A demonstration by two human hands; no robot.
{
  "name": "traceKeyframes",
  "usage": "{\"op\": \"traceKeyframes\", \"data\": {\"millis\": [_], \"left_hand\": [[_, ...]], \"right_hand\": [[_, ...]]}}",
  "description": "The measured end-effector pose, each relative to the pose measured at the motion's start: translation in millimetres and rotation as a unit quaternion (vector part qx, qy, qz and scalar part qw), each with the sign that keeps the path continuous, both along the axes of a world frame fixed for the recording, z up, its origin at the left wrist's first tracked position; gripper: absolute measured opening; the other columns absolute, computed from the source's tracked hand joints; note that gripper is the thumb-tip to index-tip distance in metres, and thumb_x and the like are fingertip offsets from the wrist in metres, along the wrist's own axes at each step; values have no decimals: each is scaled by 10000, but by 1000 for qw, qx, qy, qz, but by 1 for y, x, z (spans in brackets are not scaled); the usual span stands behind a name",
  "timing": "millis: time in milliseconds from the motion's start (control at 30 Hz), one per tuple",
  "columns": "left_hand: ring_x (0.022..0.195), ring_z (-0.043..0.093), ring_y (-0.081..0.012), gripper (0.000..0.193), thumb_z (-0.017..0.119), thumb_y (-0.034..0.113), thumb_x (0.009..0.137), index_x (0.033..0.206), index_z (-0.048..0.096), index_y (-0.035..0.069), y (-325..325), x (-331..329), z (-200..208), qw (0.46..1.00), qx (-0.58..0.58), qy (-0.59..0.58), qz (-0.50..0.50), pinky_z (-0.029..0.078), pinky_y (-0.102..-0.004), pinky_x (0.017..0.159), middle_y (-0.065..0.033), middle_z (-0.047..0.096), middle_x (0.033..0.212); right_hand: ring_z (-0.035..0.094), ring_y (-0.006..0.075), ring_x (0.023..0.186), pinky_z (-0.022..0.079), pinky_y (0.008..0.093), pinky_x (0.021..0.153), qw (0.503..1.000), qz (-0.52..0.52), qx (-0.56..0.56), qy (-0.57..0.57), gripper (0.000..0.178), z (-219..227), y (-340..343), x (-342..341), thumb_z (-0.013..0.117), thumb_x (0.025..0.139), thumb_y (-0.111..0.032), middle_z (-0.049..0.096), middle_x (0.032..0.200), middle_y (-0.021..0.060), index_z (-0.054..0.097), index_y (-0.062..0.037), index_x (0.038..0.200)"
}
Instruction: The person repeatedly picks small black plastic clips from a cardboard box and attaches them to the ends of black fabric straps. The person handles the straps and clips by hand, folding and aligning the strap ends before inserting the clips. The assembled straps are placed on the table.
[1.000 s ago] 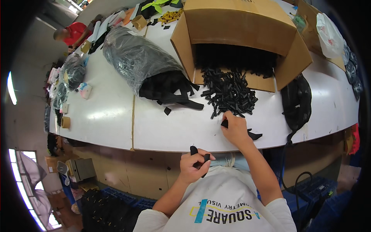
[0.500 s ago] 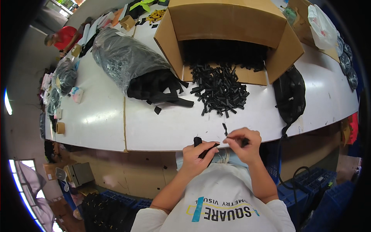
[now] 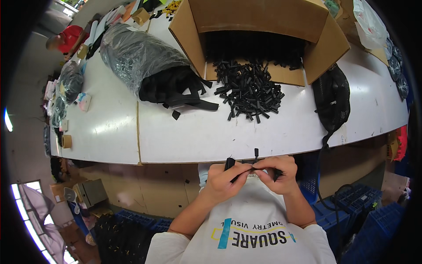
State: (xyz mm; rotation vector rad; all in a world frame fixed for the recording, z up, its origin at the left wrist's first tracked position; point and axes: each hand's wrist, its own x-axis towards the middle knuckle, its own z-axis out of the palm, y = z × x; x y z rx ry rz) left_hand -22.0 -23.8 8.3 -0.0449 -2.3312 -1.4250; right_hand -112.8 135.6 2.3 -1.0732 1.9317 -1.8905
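Note:
My left hand (image 3: 222,181) is closed around a folded black strap (image 3: 229,164), whose end sticks up past the thumb side. My right hand (image 3: 281,177) is also closed, its fingertips meeting the left ones in front of my chest, just off the table's near edge. Above the joined fingertips stands a small black pull tab (image 3: 256,152) on a thin stem. Fingers hide where the strap and the tab's stem lie. Beyond my hands, a heap of similar small black pieces (image 3: 250,94) spills from a cardboard box (image 3: 259,15) lying open toward me.
A clear plastic bag (image 3: 136,53) of black straps (image 3: 171,86) lies left of the heap. On the right is a black mesh bag (image 3: 332,99). A tape roll (image 3: 66,141) sits at the table's left. Blue crates (image 3: 358,202) stand below right. Another person in red (image 3: 70,38) is far left.
My right hand has moved left and slightly down, so its fingertips now meet those of my left hand. The small tab has come down with it.

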Motion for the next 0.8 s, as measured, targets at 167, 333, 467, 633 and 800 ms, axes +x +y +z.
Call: {"op": "traceKeyframes", "data": {"millis": [167, 333, 467, 633, 800], "left_hand": [[536, 602, -188, 204, 663, -78, 693, 880, 653, 2, -2, 3, -1, 999, 35, -23, -21, 450, -261, 486, -98, 640, 688], [530, 598, -165, 174, 659, -73, 702, 858, 665, 4, -5, 5, -1, 998, 42, -35, -36, 443, -247, 480, -88, 637, 667], [522, 590, -176, 184, 658, -75, 701, 867, 662, 5, -6, 5, -2, 999, 25, -20, -44, 443, -262, 480, -86, 628, 658], [520, 587, -190, 193, 659, -77, 698, 875, 653, -1, -9, 8, -5, 998, -24, -22, -58, 441, -274, 479, -84, 618, 650], [507, 583, -188, 185, 665, -73, 698, 869, 647, -5, -10, 11, -11, 998, -36, -21, -57, 439, -269, 474, -85, 616, 648]], "right_hand": [[508, 47, 457, 350, 179, 424, 999, 18, -1, -40, 157, -2, 3, 2, 672, 702, 42, 670, 680, 90, 669, 27, 858], [535, 34, 496, 367, 168, 440, 993, 19, 6, -114, 147, -2, 4, 8, 656, 727, 54, 679, 701, 85, 659, 44, 874], [532, 26, 499, 361, 162, 442, 991, 7, 8, -133, 134, -7, 4, 14, 642, 739, 70, 686, 720, 88, 653, 50, 871], [404, 22, 430, 305, 188, 415, 994, 2, 14, -113, 176, -9, 5, 17, 647, 752, 41, 687, 735, 56, 661, 3, 923], [411, 42, 410, 300, 197, 401, 998, 0, 42, -41, 186, -1, 2, 15, 663, 718, 50, 681, 719, 71, 666, 0, 897]]}}
